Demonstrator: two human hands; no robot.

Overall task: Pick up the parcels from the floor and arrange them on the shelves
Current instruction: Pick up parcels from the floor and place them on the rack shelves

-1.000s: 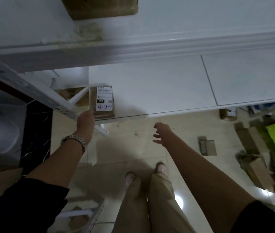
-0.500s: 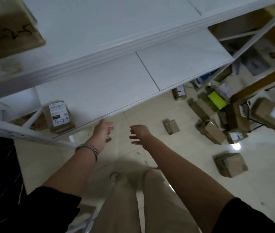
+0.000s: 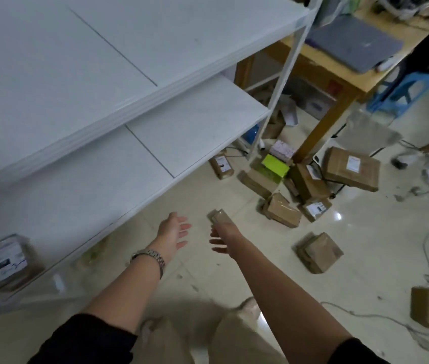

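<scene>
Head view: left hand [image 3: 173, 232] and right hand [image 3: 223, 237] spread open, empty; parcel labels unreadable.

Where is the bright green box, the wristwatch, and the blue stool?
bright green box [image 3: 275, 166], head view, on its top face.
wristwatch [image 3: 150, 256], head view, on the metal band at the left wrist.
blue stool [image 3: 402, 89], head view, on its leg frame.

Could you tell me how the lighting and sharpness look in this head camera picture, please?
Head view: dim overall, with a bright glare spot on the glossy floor near the pile of parcels; the labelled parcel on the lower shelf is smeared by motion blur at the left edge; both hands, left hand and right hand, are soft; the shelf post bows from wide-angle distortion.
</scene>
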